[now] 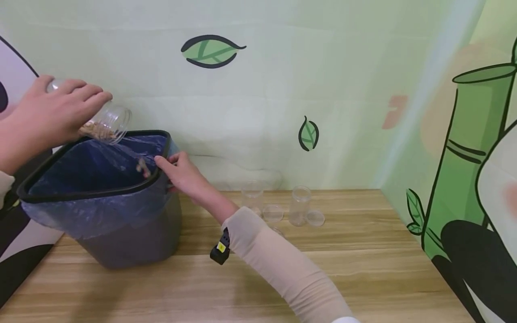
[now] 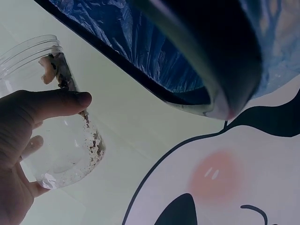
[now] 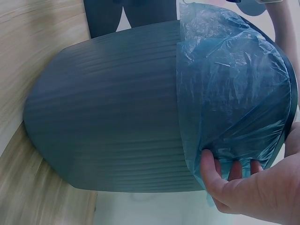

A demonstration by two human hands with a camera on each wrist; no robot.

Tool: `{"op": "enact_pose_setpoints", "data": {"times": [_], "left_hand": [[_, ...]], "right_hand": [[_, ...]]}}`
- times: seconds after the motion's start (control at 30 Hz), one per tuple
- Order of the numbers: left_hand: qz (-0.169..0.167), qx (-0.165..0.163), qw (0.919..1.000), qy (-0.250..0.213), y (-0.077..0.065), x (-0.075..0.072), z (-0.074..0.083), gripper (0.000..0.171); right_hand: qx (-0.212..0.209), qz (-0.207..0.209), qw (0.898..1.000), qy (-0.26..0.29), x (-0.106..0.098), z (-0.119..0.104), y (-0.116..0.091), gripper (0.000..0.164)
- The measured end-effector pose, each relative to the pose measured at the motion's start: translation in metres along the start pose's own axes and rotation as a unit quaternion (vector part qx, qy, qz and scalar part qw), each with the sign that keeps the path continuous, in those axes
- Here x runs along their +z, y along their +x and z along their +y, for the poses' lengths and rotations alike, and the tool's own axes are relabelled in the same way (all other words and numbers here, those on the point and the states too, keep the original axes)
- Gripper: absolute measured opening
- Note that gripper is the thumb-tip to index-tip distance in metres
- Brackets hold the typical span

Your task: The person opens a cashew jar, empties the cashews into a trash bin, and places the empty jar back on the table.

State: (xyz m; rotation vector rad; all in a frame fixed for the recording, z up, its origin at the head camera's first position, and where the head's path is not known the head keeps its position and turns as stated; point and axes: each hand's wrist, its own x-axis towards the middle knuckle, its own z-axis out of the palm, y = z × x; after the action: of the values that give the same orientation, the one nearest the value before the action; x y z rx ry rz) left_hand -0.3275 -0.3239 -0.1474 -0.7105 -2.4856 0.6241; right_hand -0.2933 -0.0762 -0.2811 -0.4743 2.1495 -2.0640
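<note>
My left hand [image 1: 56, 110] grips a clear plastic jar [image 1: 115, 123], tipped on its side over a grey trash bin [image 1: 133, 240], mouth toward the right. Pale and dark bits [image 2: 51, 68] lie along the jar's lower wall in the left wrist view. A few loose pieces [image 1: 142, 167] are in the air inside the bin, below the jar mouth. A blue plastic liner [image 1: 109, 215] folds over the bin's black rim. My right hand [image 1: 183, 175] holds the rim at its right side, its fingers [image 3: 213, 173] against the liner outside.
Two clear open jars [image 1: 300, 206] stand toward the back of the wooden table [image 1: 343, 278], with clear round lids [image 1: 315, 218] beside them. A green printed backdrop [image 1: 262, 89] rises behind and at both sides. A black band [image 1: 220, 251] hangs at the right wrist.
</note>
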Motion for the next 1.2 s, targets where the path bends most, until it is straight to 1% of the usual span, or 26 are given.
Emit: {"op": "enact_pose_setpoints", "data": {"times": [0.17,0.27,0.37,0.5,0.6,0.7,0.8,0.93,1.0,1.2], "left_hand": [[0.021,0.015,0.9996,0.005,0.0005,0.0,0.0011,0.076],[0.04,0.028,0.9987,0.013,0.001,0.0006,0.001,0.076],[0.047,0.034,0.9981,0.019,0.0006,0.002,0.0015,0.079],[0.044,0.033,0.9983,0.019,-0.0016,0.0045,0.0027,0.08],[0.045,0.031,0.9984,0.017,-0.0027,0.0056,0.003,0.085],[0.05,0.033,0.9981,0.015,-0.0025,0.0058,0.0033,0.088],[0.059,0.04,0.9971,0.024,-0.0036,0.0056,0.0029,0.087],[0.056,0.04,0.9974,0.023,-0.0037,0.0047,0.0032,0.088],[0.049,0.037,0.998,0.015,-0.0027,0.0046,0.004,0.09],[0.043,0.034,0.9983,0.017,-0.002,0.0059,0.0048,0.09]], "right_hand": [[0.0,0.002,1.0,0.003,0.0002,0.0011,0.0006,0.032],[-0.003,0.004,1.0,0.0,0.0005,0.001,0.0013,0.032],[-0.002,0.005,1.0,-0.003,0.001,0.0013,0.0014,0.032],[0.005,0.003,1.0,-0.004,0.0019,0.0017,0.0007,0.033],[0.004,0.002,1.0,-0.003,0.0023,0.0007,0.0005,0.034],[0.001,0.006,1.0,-0.005,0.0017,-0.0003,0.0001,0.035],[0.002,0.009,1.0,-0.009,0.0005,-0.0005,-0.0006,0.035],[0.002,0.007,1.0,-0.01,-0.0003,-0.0004,-0.0013,0.035],[0.002,0.007,1.0,-0.01,-0.0004,-0.0001,-0.0016,0.035],[-0.002,0.005,1.0,-0.008,-0.0005,-0.0003,-0.0018,0.034]]}}
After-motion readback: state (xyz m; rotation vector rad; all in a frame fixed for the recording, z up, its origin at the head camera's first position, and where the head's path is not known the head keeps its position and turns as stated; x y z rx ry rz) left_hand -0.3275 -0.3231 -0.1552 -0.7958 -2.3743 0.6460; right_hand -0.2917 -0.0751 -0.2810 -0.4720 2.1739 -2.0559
